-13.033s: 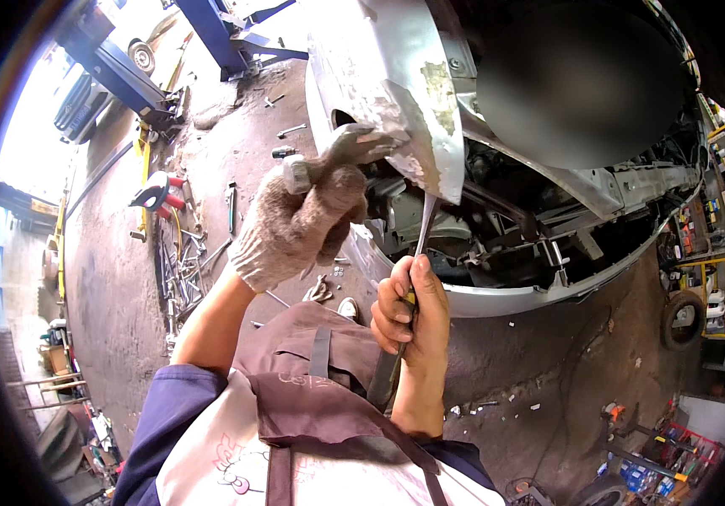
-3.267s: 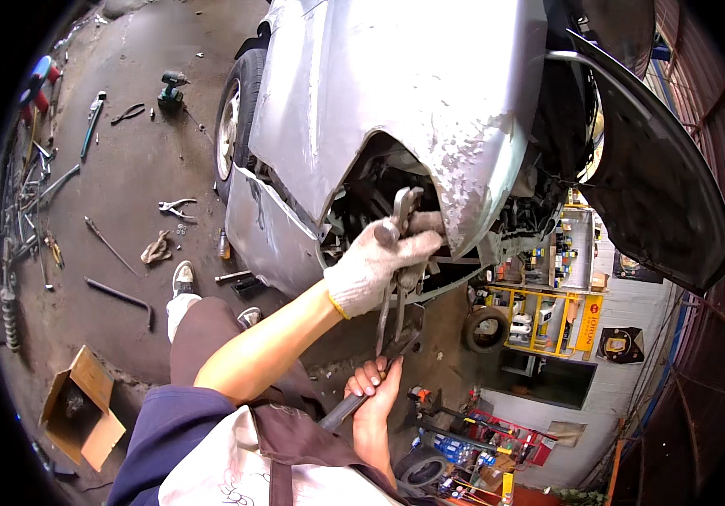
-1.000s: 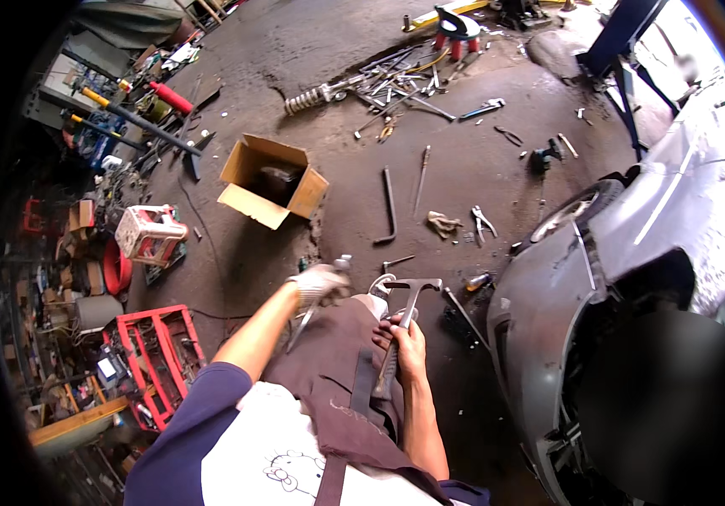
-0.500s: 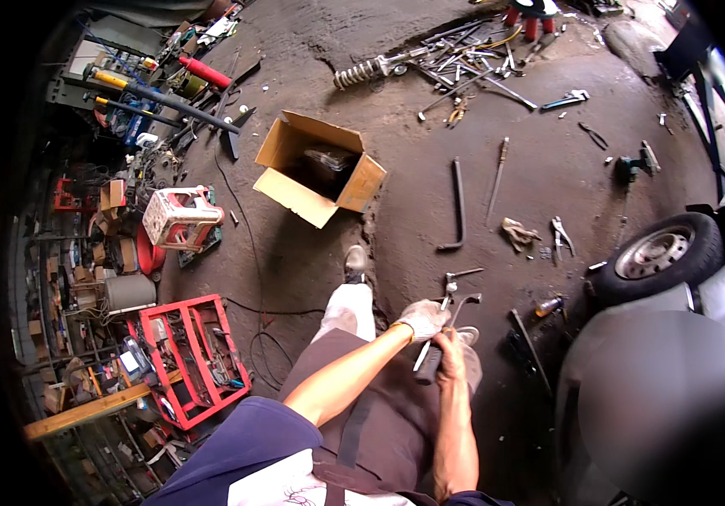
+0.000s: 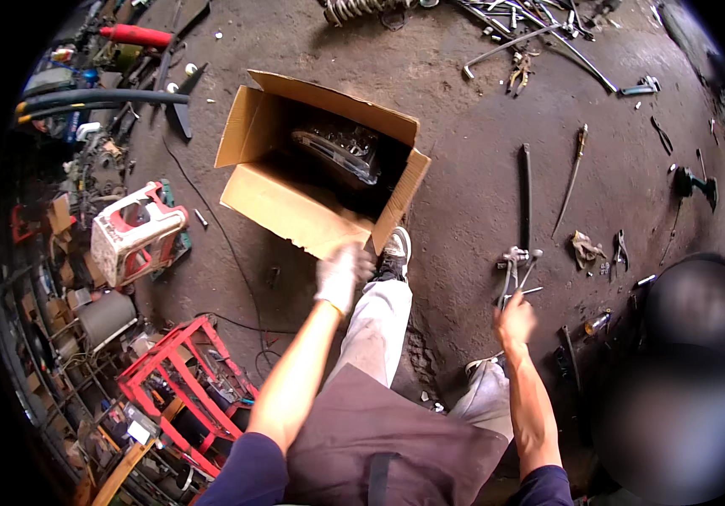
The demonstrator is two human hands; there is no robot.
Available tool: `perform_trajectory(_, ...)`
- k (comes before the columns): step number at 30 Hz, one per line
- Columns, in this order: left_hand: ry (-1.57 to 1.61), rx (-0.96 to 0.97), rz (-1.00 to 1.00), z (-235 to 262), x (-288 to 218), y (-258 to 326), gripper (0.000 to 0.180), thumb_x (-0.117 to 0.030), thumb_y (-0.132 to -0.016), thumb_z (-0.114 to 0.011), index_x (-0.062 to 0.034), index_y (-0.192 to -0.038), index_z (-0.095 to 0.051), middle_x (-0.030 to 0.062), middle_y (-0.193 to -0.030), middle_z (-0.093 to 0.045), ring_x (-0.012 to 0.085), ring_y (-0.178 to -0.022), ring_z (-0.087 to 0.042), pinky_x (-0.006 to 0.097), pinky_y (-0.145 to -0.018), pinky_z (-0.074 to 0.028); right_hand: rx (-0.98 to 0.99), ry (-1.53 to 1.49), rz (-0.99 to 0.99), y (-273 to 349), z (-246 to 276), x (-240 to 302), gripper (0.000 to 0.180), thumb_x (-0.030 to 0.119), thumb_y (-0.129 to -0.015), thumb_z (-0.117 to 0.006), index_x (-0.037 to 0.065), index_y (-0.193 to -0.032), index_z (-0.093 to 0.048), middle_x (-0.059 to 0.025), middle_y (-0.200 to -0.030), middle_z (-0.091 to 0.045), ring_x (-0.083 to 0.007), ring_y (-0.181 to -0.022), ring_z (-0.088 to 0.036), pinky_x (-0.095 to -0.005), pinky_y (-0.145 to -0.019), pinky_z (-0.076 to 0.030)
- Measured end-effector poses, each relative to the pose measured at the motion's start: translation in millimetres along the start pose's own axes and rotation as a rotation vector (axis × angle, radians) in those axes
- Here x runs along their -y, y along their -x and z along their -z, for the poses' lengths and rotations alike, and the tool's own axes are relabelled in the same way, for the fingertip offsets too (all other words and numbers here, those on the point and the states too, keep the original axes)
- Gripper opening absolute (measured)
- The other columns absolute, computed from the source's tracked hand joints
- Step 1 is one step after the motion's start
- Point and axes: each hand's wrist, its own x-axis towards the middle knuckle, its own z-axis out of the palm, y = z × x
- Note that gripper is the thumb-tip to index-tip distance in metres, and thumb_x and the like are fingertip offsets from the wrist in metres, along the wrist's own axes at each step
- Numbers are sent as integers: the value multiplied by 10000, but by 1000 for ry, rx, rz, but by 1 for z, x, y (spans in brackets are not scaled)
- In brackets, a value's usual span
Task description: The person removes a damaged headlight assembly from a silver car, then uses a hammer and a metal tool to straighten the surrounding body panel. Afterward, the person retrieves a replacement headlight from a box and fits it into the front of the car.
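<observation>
My left hand (image 5: 341, 277), in a pale work glove, is at the near flap of an open cardboard box (image 5: 269, 202). Motion smears its fingers, and I cannot tell whether they touch the flap. Inside the box lies a dark part in clear plastic wrapping (image 5: 341, 152). My bare right hand (image 5: 514, 323) is closed around metal hand tools (image 5: 510, 274) low over the floor, their heads pointing away from me. Their exact kind is unclear. Just beyond them lies a long dark bar (image 5: 526, 190).
At left are a white-and-red plastic stool (image 5: 130, 236), a red metal rack (image 5: 181, 358) and a cable (image 5: 231, 240). A coil-spring shock absorber (image 5: 366, 10) and piled tools lie far off. Pliers (image 5: 620, 250), a rag (image 5: 586, 249) and a drill (image 5: 697, 187) lie at right.
My hands have parted: the left moved away from the tools toward the box, while the right carried tools rightward and forward. The box now appears nearer.
</observation>
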Motion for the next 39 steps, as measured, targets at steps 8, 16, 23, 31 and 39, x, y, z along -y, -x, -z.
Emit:
perform_trajectory(8,185,-291,-82,143,-105,-254,265,-278,-933,-624,-43,-1049,-588,114,-811,-654,203,-608,-635,328,-543,-551,398,-1080,166,-19,89,351,369,199,-1009,-521,-57,-1277,-518,-148,-998,-682,-182,-826,-676,-301,-740,-559)
perform_trajectory(16,-124,-282,-18,137,-113,-412,680,-471,-871,-673,-38,-1363,-490,119,-1295,-567,304,-1145,-548,478,-891,-510,631,-1250,-395,-168,-55,408,496,501,-988,-441,38,-1144,-531,-123,-880,-645,-241,-682,-663,-345,-531,-551)
perform_trajectory(23,423,-64,-41,138,-69,-487,515,-306,-852,-717,28,-1232,-617,121,-1206,-637,234,-1035,-583,356,-863,-509,621,-1165,-284,-200,-71,421,497,466,-991,-433,11,-1091,-606,-130,-888,-651,-226,-711,-632,-411,-593,-523)
perform_trajectory(31,14,-201,-288,170,-160,-273,546,-258,-910,-674,29,-1347,-515,91,-1337,-562,215,-1222,-506,279,-1035,-395,532,-1092,56,-109,12,418,479,304,-998,-474,-69,-1297,-514,-231,-1187,-621,-261,-1116,-576,-346,-970,-432)
perform_trajectory(39,-593,-171,-686,200,-219,51,421,-92,-850,-663,19,-1248,-581,92,-1223,-623,195,-1109,-584,310,-928,-466,405,-1250,187,123,232,323,481,227,-1002,-498,-18,-1410,-429,-151,-1374,-518,-224,-1286,-463,-315,-1092,-323)
